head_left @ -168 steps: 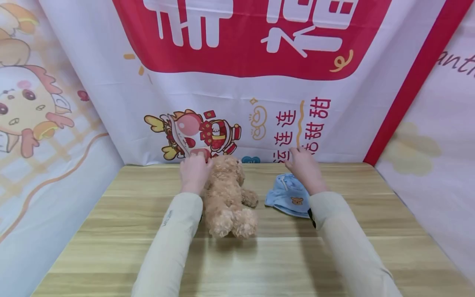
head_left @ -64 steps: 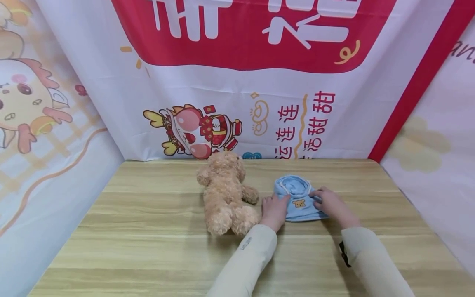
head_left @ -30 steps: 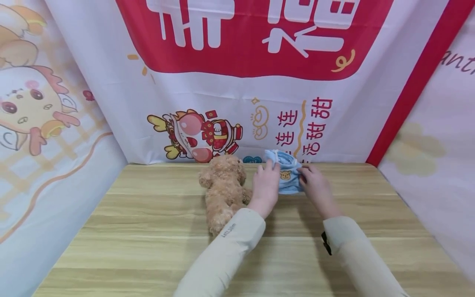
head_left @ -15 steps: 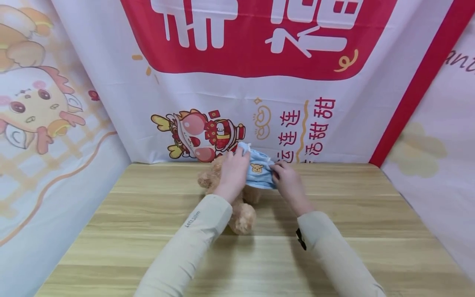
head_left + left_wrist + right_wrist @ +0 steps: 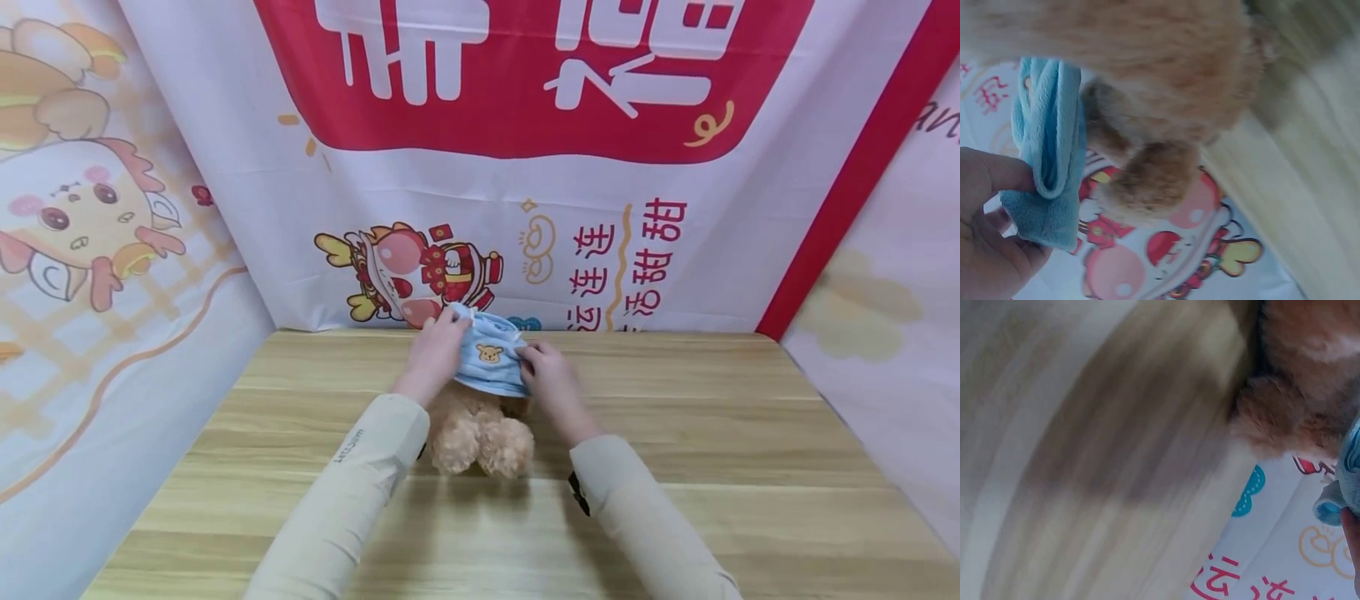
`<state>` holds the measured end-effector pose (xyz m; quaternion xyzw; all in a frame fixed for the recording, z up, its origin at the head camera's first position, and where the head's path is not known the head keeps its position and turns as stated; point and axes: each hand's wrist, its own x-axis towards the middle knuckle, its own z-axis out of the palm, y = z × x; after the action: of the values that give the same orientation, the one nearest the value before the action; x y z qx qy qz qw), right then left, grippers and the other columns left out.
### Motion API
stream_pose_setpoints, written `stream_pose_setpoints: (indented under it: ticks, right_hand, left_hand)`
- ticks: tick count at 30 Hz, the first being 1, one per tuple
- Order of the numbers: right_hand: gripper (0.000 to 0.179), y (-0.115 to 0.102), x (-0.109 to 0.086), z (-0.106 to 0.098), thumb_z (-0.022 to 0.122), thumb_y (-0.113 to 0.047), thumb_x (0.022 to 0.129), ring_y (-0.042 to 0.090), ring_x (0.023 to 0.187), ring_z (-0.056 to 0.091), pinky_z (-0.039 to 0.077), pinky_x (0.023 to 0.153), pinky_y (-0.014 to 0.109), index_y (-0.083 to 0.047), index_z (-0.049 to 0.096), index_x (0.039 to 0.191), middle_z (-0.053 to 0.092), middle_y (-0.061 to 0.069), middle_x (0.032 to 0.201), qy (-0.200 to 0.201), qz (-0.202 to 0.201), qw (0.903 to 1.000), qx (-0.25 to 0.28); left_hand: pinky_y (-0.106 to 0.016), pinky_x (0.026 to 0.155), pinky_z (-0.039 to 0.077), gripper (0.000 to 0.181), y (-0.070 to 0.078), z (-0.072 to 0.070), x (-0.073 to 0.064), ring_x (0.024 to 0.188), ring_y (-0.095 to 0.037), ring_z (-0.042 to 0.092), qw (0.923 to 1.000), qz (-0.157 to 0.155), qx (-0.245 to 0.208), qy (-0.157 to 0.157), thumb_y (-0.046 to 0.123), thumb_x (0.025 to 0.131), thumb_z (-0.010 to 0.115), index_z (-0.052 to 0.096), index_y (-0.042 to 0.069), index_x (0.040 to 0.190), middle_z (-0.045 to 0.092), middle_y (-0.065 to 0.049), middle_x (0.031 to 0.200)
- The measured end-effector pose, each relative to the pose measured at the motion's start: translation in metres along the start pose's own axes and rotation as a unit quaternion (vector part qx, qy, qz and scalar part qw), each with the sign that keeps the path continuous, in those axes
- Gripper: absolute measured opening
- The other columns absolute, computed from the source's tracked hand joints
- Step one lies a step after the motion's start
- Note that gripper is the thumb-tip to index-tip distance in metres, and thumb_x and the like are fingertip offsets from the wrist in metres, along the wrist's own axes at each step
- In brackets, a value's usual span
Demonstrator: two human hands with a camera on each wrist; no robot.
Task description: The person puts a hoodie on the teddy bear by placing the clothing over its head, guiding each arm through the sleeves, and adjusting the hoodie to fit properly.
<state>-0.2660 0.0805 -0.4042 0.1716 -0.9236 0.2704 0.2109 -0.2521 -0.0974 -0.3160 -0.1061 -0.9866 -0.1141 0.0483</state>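
Note:
A small blue doll's top point(image 5: 491, 367), with white drawstrings and a bear patch, is stretched between both hands over the upper body of a curly light-brown plush toy point(image 5: 480, 437). The left hand point(image 5: 435, 354) pinches its left upper edge; in the left wrist view the thumb presses on the folded cloth point(image 5: 1054, 144). At the other side, the right hand point(image 5: 551, 379) grips the edge of the top. The plush toy's legs show below the hem, while its head is hidden from the head view. Only a fingertip point(image 5: 1352, 537) of the right hand enters the right wrist view.
The wooden table point(image 5: 675, 517) extends around the plush toy. A printed white and red cloth point(image 5: 637, 179) hangs along the back edge. Patterned cloths stand at the left side point(image 5: 172, 400) and right side point(image 5: 885, 400).
The left hand left the plush toy's head and joined the right at the blue top. Both hands then lifted the top off the table and carried it left over the plush toy.

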Motion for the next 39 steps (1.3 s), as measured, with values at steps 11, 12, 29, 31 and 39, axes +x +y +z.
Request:
stream_pose_setpoints:
  ticks: [11,12,29,31,39]
  right_hand:
    - [0.034,0.009,-0.008,0.019,0.063,-0.018,0.091,0.032,0.112,0.055,0.047,0.097,0.045,-0.013,0.064,0.125,0.061,0.015,0.12,-0.138,-0.031,0.9888,-0.047]
    - [0.036,0.01,-0.008,0.019,0.063,-0.019,0.092,0.033,0.115,0.054,0.047,0.098,0.046,-0.015,0.062,0.127,0.06,0.015,0.123,-0.149,-0.024,0.9873,-0.048]
    - [0.044,0.01,-0.012,0.028,0.044,-0.008,0.099,0.04,0.119,0.053,0.045,0.102,0.05,-0.012,0.045,0.143,0.047,0.025,0.134,-0.203,0.03,0.9761,0.07]
    - [0.043,0.013,-0.013,0.03,0.05,-0.004,0.095,0.037,0.111,0.057,0.049,0.097,0.047,-0.009,0.05,0.138,0.052,0.023,0.126,-0.182,0.019,0.9805,0.072]
    - [0.034,0.018,-0.013,0.029,0.056,0.004,0.087,0.031,0.101,0.061,0.052,0.089,0.043,-0.002,0.062,0.12,0.059,0.018,0.112,-0.143,0.018,0.9871,0.07]
  left_hand:
    - [-0.055,0.103,0.037,0.047,-0.035,0.024,0.001,0.126,-0.042,0.043,0.998,-0.044,-0.01,-0.044,0.004,0.092,0.054,0.053,0.017,0.136,0.046,-0.021,0.139]
    - [-0.056,0.104,0.036,0.047,-0.037,0.025,0.0,0.127,-0.043,0.042,0.9976,-0.048,-0.018,-0.047,0.005,0.092,0.054,0.052,0.017,0.137,0.046,-0.022,0.14]
    - [-0.056,0.106,0.038,0.05,-0.059,0.057,-0.004,0.125,-0.046,0.043,0.9934,-0.036,-0.105,-0.031,0.008,0.094,0.048,0.044,0.015,0.143,0.043,-0.028,0.138]
    - [-0.056,0.104,0.038,0.05,-0.059,0.062,-0.004,0.124,-0.047,0.041,0.9915,-0.036,-0.122,-0.026,0.008,0.094,0.047,0.043,0.015,0.143,0.042,-0.028,0.137]
    - [-0.055,0.097,0.041,0.047,-0.057,0.075,-0.006,0.115,-0.045,0.042,0.9891,-0.039,-0.142,0.005,0.008,0.094,0.047,0.046,0.016,0.141,0.043,-0.027,0.13]
